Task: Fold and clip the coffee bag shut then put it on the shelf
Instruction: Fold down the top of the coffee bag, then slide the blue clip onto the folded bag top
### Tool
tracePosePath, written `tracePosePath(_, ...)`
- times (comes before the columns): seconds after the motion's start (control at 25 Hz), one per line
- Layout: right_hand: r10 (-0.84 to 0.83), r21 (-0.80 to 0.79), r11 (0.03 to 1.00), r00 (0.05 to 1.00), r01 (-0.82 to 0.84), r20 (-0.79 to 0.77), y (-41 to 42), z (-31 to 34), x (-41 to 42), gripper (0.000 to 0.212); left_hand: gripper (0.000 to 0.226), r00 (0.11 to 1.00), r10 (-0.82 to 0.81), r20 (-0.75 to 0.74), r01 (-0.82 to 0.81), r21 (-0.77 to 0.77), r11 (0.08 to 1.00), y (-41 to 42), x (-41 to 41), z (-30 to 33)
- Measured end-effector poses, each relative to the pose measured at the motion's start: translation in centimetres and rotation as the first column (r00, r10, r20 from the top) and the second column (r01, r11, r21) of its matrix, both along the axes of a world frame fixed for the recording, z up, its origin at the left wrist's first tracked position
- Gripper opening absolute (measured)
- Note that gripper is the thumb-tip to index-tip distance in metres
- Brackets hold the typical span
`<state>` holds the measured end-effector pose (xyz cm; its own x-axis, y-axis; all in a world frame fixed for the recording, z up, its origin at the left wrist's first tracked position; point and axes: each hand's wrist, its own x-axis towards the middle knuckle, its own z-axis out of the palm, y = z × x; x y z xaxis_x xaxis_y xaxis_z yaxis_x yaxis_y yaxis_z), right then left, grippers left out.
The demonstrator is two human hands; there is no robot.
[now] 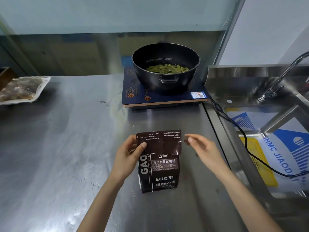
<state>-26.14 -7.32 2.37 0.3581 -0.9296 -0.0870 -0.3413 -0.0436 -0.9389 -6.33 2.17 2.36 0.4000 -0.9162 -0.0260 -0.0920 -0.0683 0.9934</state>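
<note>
A dark brown coffee bag [159, 173] with white lettering stands on the steel counter [66, 148] in front of me. Its top flap is folded over toward me and shows upside-down print. My left hand [128, 154] pinches the flap's left edge, thumb on the front. Just right of the flap, my right hand [202, 148] hovers with its fingers apart and holds nothing. No clip and no shelf are in view.
Behind the bag sits a blue induction cooker [160, 99] with a black pot [165, 67] of green vegetables. A steel sink [267, 124] with a faucet [280, 77] and a black cord lies to the right. A sealed food packet [21, 89] lies far left.
</note>
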Motion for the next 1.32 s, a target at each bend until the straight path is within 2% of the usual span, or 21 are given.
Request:
tracePosePath(0.16, -0.150, -0.056, 0.988, 0.963, 0.141, -0.224, -1.1, -2.6, -2.6, 0.022, 0.012, 0.999, 0.020, -0.026, -0.020, 0.001, 1.000, 0.0, -0.1, -0.2)
tracePosePath(0.32, -0.171, -0.109, 0.985, 0.861, 0.134, -0.479, -1.3, -5.0, -4.8, 0.034, 0.014, 0.999, 0.018, -0.042, -0.018, 0.003, 1.000, 0.1, -0.4, -0.2)
tracePosePath(0.44, -0.150, -0.055, 0.988, 0.795, 0.146, -0.588, -0.9, -6.8, -5.6, 0.041, 0.014, 0.999, 0.015, -0.039, -0.014, 0.004, 1.000, 0.1, -0.7, -0.2)
tracePosePath(0.56, -0.138, -0.050, 0.989, 0.748, 0.139, -0.649, -0.6, -7.9, -6.1, 0.038, 0.015, 0.999, 0.021, -0.041, -0.020, 0.009, 1.000, 0.2, -0.8, -0.1)
tracePosePath(0.84, -0.140, -0.097, 0.990, 0.757, 0.102, -0.638, 0.0, -7.9, -5.5, 0.026, 0.014, 0.999, 0.034, -0.022, -0.034, 0.017, 0.999, 0.5, -0.8, -0.2)
tracePosePath(1.12, -0.141, -0.158, 0.985, 0.854, 0.070, -0.500, 0.0, -5.8, -4.0, 0.026, 0.024, 0.994, 0.068, -0.089, -0.071, -0.031, 0.997, 0.2, -1.0, 0.2)
tracePosePath(1.32, -0.174, -0.260, 0.961, 0.934, 0.092, -0.313, -0.3, -1.4, -2.1, 0.025, 0.040, 0.991, 0.093, -0.093, -0.096, -0.034, 0.995, -0.2, -0.8, 0.1)
